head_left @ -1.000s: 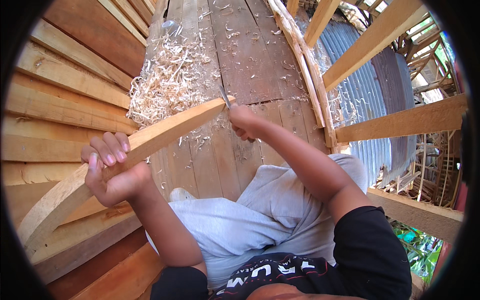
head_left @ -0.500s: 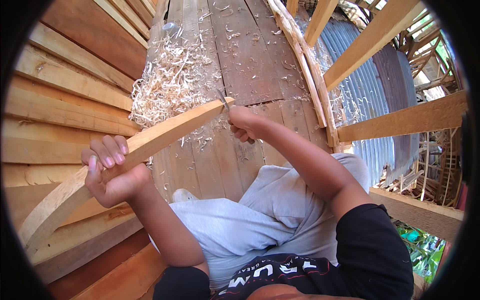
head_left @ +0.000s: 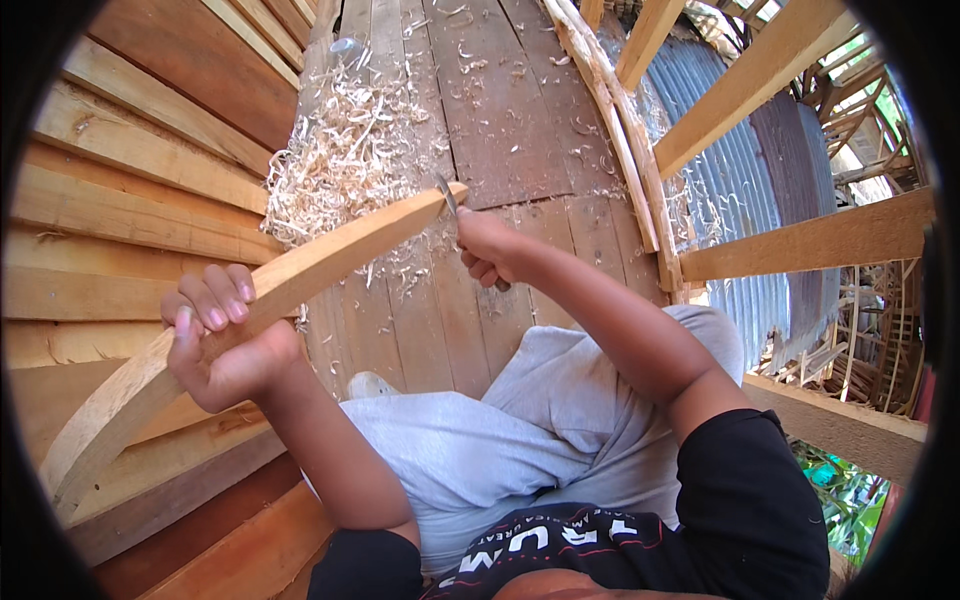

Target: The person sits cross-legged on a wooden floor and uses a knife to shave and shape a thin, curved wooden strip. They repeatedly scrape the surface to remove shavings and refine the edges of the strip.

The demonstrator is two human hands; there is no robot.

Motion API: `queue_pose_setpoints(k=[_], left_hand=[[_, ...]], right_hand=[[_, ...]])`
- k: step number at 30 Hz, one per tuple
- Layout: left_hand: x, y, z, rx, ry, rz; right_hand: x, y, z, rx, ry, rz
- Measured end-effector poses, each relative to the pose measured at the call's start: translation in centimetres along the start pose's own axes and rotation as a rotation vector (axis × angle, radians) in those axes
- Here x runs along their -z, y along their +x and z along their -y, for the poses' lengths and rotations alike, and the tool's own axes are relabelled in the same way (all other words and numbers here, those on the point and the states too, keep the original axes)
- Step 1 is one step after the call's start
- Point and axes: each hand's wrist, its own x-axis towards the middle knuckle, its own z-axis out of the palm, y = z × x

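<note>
A long squared piece of pale wood [head_left: 330,252] slants up from the lower left to the middle, its far end narrowed to a blunt tip. My left hand [head_left: 228,335] is wrapped round it near the middle of its length, the fingers over the far side and the thumb on the near side. In my right hand [head_left: 487,245] is a knife [head_left: 446,192], fist closed round the handle, whose butt shows below the fingers. The blade lies across the wood just short of the tip, touching it.
Curled wood shavings [head_left: 335,165] heap on the plank floor [head_left: 500,130] beyond the wood. A plank wall [head_left: 130,190] stands close on the left. To the right are a pole edging [head_left: 620,140], timber rails [head_left: 800,235] and corrugated metal sheets [head_left: 715,110]. A small clear container [head_left: 345,50] sits by the shavings.
The blade has shifted slightly back from the wood's tip, so more of the tip shows past it. Both hands keep their holds.
</note>
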Motion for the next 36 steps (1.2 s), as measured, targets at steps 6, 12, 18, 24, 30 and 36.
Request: queue_pose_setpoints(k=[6,12,18,24,30,36], left_hand=[[-0.8,-0.3,0.6,-0.004,0.009,-0.063],[-1.1,-1.2,2.0,-0.033,-0.002,0.027],[-1.5,-1.4,3.2,0.007,-0.075,0.043],[-1.3,-1.3,3.0,0.002,-0.056,-0.022],[-1.2,-1.3,3.0,0.008,-0.041,0.002],[-1.4,-1.5,2.6,0.004,-0.030,-0.013]], right_hand=[[4.7,3.2,0.6,0.026,-0.107,-0.012],[7.0,0.4,1.1,0.111,-0.391,-0.126],[8.8,4.3,-1.1,0.125,-0.245,-0.442],[7.0,3.4,-0.5,0.168,-0.158,-0.341],[3.1,1.1,1.0,0.246,-0.196,-0.198],[3.2,1.1,1.1,0.156,-0.127,-0.283]])
